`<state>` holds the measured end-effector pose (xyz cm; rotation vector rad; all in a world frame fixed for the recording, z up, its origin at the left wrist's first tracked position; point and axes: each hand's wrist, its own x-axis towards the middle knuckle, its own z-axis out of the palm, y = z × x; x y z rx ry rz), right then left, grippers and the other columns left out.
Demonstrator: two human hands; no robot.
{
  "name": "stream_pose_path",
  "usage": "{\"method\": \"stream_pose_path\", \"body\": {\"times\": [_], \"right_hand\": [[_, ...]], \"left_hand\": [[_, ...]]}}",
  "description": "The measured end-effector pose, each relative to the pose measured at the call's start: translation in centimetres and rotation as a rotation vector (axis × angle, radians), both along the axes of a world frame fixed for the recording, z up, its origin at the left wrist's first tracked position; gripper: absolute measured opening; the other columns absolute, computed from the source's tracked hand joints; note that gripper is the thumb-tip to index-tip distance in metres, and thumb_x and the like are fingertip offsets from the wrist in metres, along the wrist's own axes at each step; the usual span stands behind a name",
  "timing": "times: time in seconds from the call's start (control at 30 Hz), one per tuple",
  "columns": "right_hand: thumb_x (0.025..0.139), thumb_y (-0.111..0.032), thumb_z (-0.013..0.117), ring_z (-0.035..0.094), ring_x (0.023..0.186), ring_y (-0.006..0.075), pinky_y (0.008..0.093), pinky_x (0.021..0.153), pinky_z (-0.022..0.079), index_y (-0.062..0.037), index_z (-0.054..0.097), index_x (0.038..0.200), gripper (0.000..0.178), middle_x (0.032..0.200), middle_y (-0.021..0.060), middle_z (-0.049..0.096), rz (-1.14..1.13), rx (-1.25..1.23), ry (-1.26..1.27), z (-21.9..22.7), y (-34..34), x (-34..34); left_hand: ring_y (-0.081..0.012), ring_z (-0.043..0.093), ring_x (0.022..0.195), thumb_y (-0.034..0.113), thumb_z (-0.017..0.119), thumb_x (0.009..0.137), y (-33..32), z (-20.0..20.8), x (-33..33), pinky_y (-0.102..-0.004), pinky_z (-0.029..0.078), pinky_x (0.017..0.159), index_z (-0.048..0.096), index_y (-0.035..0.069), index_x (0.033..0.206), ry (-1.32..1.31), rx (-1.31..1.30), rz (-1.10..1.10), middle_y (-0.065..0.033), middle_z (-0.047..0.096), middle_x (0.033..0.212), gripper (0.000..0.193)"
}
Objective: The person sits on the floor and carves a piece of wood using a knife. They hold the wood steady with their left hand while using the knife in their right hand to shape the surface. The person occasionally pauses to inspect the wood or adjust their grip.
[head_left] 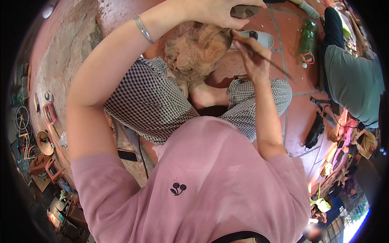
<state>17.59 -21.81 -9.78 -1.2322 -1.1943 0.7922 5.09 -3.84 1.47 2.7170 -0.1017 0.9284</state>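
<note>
A reddish-brown carved piece with rounded, rough relief [198, 50], apparently wood, lies in front of my crossed legs. Over its far side is my left hand [216, 12], its fingers curled round a dark, grey-brown block [245, 11]; the block's full shape is hidden by the hand. My right hand [257, 60] is closed on a thin, rod-like carving tool [279, 69]. One end of this tool points toward the carving's right side, while its thin shaft sticks out behind the hand. Whether its tip touches the carving I cannot tell.
A pale sandal [265, 40] rests just right of the carving on red floor tiles. Farther right are a green plastic bottle [308, 38], a seated person in a grey-green shirt [350, 83] and a black pouch [314, 131]. A phone [127, 155] lies by my left side.
</note>
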Motion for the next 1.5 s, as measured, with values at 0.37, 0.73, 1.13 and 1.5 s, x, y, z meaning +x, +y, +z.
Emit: {"method": "stream_pose_path", "body": {"times": [0.37,0.73,1.13,1.5], "right_hand": [[0.082,-0.003,0.078,0.066,0.114,0.0217,0.0334,0.097,0.054,0.0060,0.073,0.098,0.019,0.125,0.0180,0.068,-0.010,-0.127,0.135,0.0,0.5,0.6],[0.084,-0.010,0.079,0.065,0.109,0.0169,0.0307,0.093,0.052,0.0038,0.074,0.100,0.022,0.125,0.0131,0.070,0.043,-0.116,0.073,-0.9,0.4,0.6],[0.087,0.000,0.073,0.070,0.085,0.0193,0.0290,0.077,0.058,0.0060,0.062,0.086,0.012,0.110,0.0158,0.067,-0.124,-0.016,0.088,0.5,-2.1,0.3],[0.078,-0.006,0.082,0.050,0.135,0.0311,0.0407,0.110,0.042,0.0052,0.074,0.093,0.021,0.142,0.0265,0.053,0.046,-0.058,-0.205,1.5,0.4,-1.2]], "left_hand": [[-0.0298,0.067,0.095,0.017,0.074,0.067,-0.1,-0.1,0.0,-0.0393,0.053,0.080,0.068,0.003,0.105,-0.013,0.015,0.014,-0.0105,0.069,0.105,0.040],[-0.0303,0.067,0.097,0.019,0.075,0.068,0.2,-0.1,-0.5,-0.0389,0.053,0.081,0.068,0.004,0.108,-0.005,-0.008,0.008,-0.0112,0.068,0.108,0.043],[-0.0313,0.066,0.101,0.033,0.073,0.083,0.4,-0.1,-0.6,-0.0410,0.053,0.084,0.067,0.004,0.111,-0.002,-0.013,-0.010,-0.0126,0.068,0.113,0.040],[-0.0311,0.066,0.098,0.033,0.072,0.084,0.0,-0.3,-0.6,-0.0406,0.053,0.084,0.068,0.003,0.109,-0.081,-0.005,0.015,-0.0131,0.068,0.112,0.039]]}}
